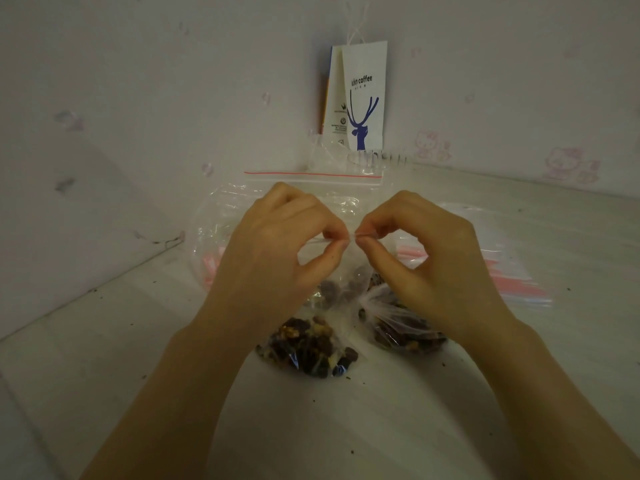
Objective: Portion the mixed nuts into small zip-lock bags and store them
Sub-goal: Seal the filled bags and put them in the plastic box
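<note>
Two hands meet at the middle of the picture, and you pinch the top edge of a small bag [341, 289] between thumb and forefinger on each side. Your left hand [273, 244] closes its fingertips on the left part of the strip, your right hand [426, 251] closes on the right part, and the fingertips almost touch each other. The small bag hangs under your fingers and has dark nuts in its bottom. Below your left hand, a filled bag [308, 348] of mixed nuts lies flat on the white table [346, 427]. Beside it, under your right wrist, a second filled bag [398, 327] lies with its plastic wrinkled. To the right, a pile of empty bags [512, 271] with red strips lies on the table. Behind your hands stands a large clear bag [311, 188] with a red line on top. At the wall, a white paper bag [360, 98] with a blue deer stands upright. Small crumbs are scattered on the table.
</note>
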